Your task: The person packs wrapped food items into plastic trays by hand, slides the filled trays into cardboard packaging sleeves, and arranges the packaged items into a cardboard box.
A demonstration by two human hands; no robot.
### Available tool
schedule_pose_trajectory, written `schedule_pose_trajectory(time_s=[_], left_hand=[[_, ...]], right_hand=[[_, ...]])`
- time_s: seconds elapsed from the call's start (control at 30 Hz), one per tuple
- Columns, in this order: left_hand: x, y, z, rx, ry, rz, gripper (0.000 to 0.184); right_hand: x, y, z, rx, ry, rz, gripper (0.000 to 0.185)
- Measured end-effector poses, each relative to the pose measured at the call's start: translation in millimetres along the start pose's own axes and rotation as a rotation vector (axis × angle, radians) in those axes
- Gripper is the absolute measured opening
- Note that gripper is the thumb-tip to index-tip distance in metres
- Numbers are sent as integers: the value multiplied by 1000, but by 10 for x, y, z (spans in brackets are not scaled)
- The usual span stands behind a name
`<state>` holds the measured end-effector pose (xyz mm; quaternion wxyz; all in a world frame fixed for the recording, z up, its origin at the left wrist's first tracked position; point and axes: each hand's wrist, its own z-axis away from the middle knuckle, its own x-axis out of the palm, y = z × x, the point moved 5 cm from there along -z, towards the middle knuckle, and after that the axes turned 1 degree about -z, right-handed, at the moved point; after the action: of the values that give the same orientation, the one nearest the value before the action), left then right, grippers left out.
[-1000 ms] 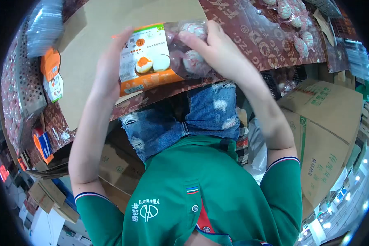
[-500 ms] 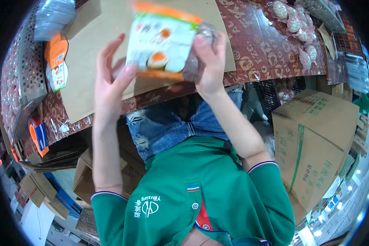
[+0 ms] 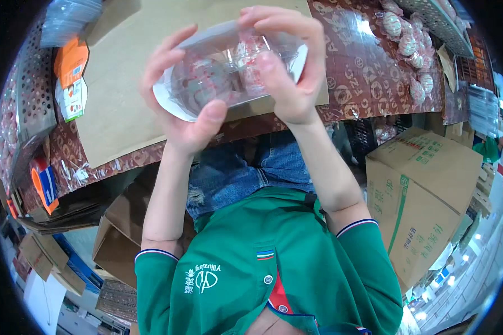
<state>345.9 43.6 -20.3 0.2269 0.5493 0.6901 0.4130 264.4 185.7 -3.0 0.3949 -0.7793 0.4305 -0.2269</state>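
A clear plastic egg pack [image 3: 228, 70] is held up over the table, its transparent side facing me. Wrapped round items with red print show through it, and a white card edge [image 3: 167, 100] curves around its sides. My left hand [image 3: 176, 111] grips the pack's left end, thumb at the near edge and fingers along the far side. At the right end, my right hand [image 3: 299, 78] is closed on it with the thumb pressed over the clear plastic and the fingers over the far rim.
Brown cardboard [image 3: 117, 111] covers part of the patterned table [image 3: 352, 84]. Orange-and-white printed sleeves [image 3: 72, 67] and a perforated crate [image 3: 36, 100] stand left; stacked clear trays [image 3: 71, 21] lie behind. Wrapped eggs [image 3: 411, 44] lie at right. A carton [image 3: 419, 195] sits below right.
The pack has been turned over: its printed orange-and-white face was towards me, and now the clear plastic side is. Both hands have shifted their grip around the ends.
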Motion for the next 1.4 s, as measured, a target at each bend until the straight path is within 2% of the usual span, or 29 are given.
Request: schedule_pose_trajectory(time_s=[0.03, 0.07, 0.1, 0.2, 0.27, 0.37, 0.5, 0.53, 0.6, 0.67, 0.7, 0.73, 0.8, 0.83, 0.87, 0.9, 0.97, 1.03, 1.07, 1.1, 1.13, 1.17, 1.2, 1.23, 1.27, 1.3, 1.37, 1.4], left_hand=[[-26, -99, 60, 57, -18, -22, 84], [-23, -158, 69, 46, -35, 25, 81], [-36, -166, 84, 52, -30, 24, 81], [-69, -141, 164, -287, 75, 120, 90], [-61, -196, 272, -529, -94, -110, 88], [8, -101, 350, -634, -24, -45, 76], [-49, 103, 467, -611, 239, -48, 73], [-138, 213, 540, -610, 294, -44, 74], [-474, 541, 746, -670, 436, -14, 72], [-1036, 1041, 1061, -595, 661, -83, 63], [-1306, 1436, 1213, -417, 790, -121, 53], [-1616, 1855, 1397, -320, 930, -310, 51], [-2368, 2762, 2134, -238, 1034, -913, 51], [-2239, 3148, 2195, -312, 1195, -1024, 51], [-2508, 3451, 2588, -379, 1244, -1165, 55], [-2772, 3717, 3008, -629, 1267, -1383, 61], [-3076, 3916, 3712, -974, 1197, -1571, 63], [-3260, 3751, 4315, -1208, 1007, -1346, 67], [-3402, 3623, 4817, -1570, 929, -1288, 70], [-3558, 3407, 5487, -1764, 841, -1088, 72], [-3455, 3192, 5642, -1863, 623, -1045, 68], [-3422, 2878, 6000, -2042, 380, -863, 71], [-3080, 2632, 5767, -2047, 362, -468, 76], [-3004, 2203, 6558, -1873, 423, -229, 79], [-2770, 2182, 6271, -2053, 480, -339, 73], [-2581, 1923, 6409, -1911, 516, -113, 75], [-2647, 1855, 6962, -2013, 605, 70, 80], [-2603, 1789, 7312, -1823, 756, 292, 76]], right_hand=[[36, 30, 45, -158, 36, -11, 39], [54, 58, 76, -119, 82, -66, 31], [51, 80, 57, -123, 76, -68, 31], [48, 118, 6, -88, 68, -150, 29], [36, 88, 2, -96, 63, -123, 29], [43, 96, 34, -91, 57, -115, 30], [139, 43, 19, 110, 25, -161, 39], [260, 68, 29, 147, 9, -241, 46], [641, 60, 80, 268, 56, -514, 38], [954, 197, 114, 371, -133, -503, 37], [1101, 259, 157, 429, -275, -482, 36], [1218, 299, 229, 492, -345, -346, 33], [1429, 282, 413, 560, -497, -142, 27], [1481, 270, 478, 571, -568, -72, 23], [1505, 271, 479, 546, -642, 4, 21], [1507, 288, 475, 509, -697, 94, 19], [1462, 345, 487, 562, -641, 39, 18], [1420, 406, 499, 550, -637, 53, 18], [1408, 426, 509, 528, -631, 84, 18], [1408, 434, 511, 505, -624, 114, 18], [1420, 424, 506, 488, -615, 159, 17], [1407, 433, 502, 492, -614, 197, 17], [1397, 455, 487, 490, -609, 234, 17], [1397, 464, 479, 481, -597, 243, 16], [1386, 474, 476, 479, -608, 257, 16], [1369, 492, 470, 472, -592, 249, 15], [1425, 445, 473, 473, -531, 255, 13], [1430, 433, 487, 475, -547, 265, 13]])
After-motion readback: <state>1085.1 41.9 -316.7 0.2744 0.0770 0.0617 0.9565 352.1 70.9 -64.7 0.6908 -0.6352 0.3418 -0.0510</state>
